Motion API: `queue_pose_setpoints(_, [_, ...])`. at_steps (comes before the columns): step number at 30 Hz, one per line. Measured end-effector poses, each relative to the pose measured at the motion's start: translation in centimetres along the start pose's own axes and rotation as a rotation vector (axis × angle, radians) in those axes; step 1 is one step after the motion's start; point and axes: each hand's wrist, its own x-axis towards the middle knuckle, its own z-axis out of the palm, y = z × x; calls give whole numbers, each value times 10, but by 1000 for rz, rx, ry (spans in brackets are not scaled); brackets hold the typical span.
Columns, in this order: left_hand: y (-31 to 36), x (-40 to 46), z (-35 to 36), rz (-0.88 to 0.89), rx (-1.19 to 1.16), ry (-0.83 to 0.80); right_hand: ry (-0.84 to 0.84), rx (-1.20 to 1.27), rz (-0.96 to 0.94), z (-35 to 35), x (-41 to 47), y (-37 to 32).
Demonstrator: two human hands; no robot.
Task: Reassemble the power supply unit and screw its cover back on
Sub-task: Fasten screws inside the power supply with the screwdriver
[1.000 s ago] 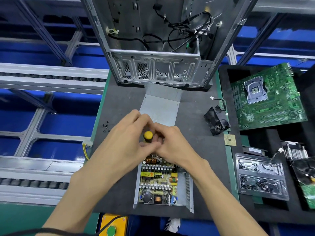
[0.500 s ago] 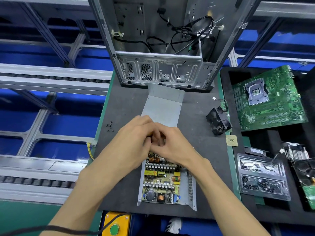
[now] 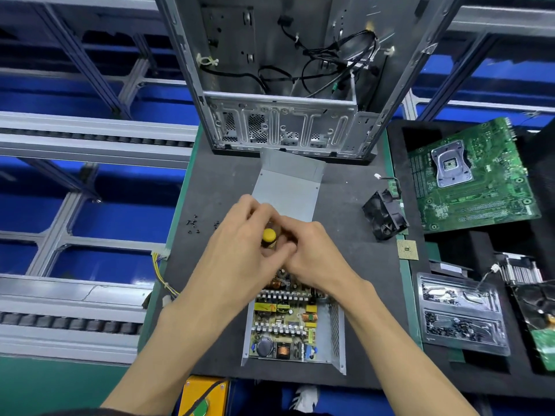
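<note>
The open power supply unit (image 3: 292,328) lies on the dark mat, its circuit board with coils and capacitors exposed. Its grey metal cover (image 3: 288,187) lies flat just beyond it, toward the computer case. A screwdriver with a yellow-capped handle (image 3: 269,237) stands upright over the far end of the unit. My left hand (image 3: 240,244) curls round the handle from the left. My right hand (image 3: 315,253) pinches the tool from the right, fingers meeting the left hand. The tip and the screw are hidden under my hands. Several small black screws (image 3: 193,225) lie on the mat to the left.
An empty computer case (image 3: 288,85) with loose cables stands at the back. To the right lie a black fan (image 3: 386,217), a CPU chip (image 3: 407,250), a green motherboard (image 3: 471,175) and a clear tray of parts (image 3: 459,313). A yellow button box (image 3: 204,396) sits at the front edge.
The yellow cap, covered by my left hand half a second ago, shows again between my fingers. Both hands have stayed over the far end of the unit.
</note>
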Motion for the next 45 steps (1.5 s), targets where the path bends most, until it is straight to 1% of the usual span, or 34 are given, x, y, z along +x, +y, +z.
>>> queue_pose_setpoints(2, [-3,3,1,-24,14,45,6,-30,-21,0,1,-3])
queue_pose_setpoints(6, [-6,2,-2,104,46,-16,-13,4,-76,1,-2,-4])
queue_pose_setpoints(9, [-10,0,-4,155,59,-38,-27,-17,-84,1,-2,-3])
queue_pose_setpoints(10, [-12,0,-5,162,30,-23,-24,-25,-71,2,-2,-1])
queue_pose_setpoints(12, [-21,0,-8,134,-110,42,-5,-5,-23,3,0,2])
queue_pose_setpoints(14, [-35,-1,-9,18,-229,144,-15,-11,-7,3,2,4])
queue_pose_setpoints(16, [-60,-1,-7,-192,-266,245,-26,-82,-28,2,3,1])
queue_pose_setpoints(17, [-75,-2,-6,-298,-243,266,-15,-106,-37,2,3,-1])
queue_pose_setpoints(19, [-104,-4,-1,-458,-151,255,38,-93,-59,-1,4,-7])
queue_pose_setpoints(22, [-137,-9,8,-573,-84,225,147,66,-96,-7,8,-21])
queue_pose_setpoints(26, [-157,-6,18,-576,-29,205,264,295,-43,-12,12,-37])
queue_pose_setpoints(29, [-164,1,24,-542,6,183,269,426,60,-10,10,-38])
queue_pose_setpoints(33, [-170,9,28,-496,67,177,261,473,148,-6,7,-35])
queue_pose_setpoints(39, [-171,11,30,-480,93,163,277,473,195,0,7,-32])
queue_pose_setpoints(41, [-169,9,28,-487,25,192,280,493,206,1,7,-31])
queue_pose_setpoints(42, [-167,8,25,-502,-56,220,284,501,211,1,8,-31])
queue_pose_setpoints(43, [-165,7,23,-526,-173,249,290,505,217,1,8,-30])
queue_pose_setpoints(45, [-160,8,16,-594,-519,277,301,518,228,1,7,-29])
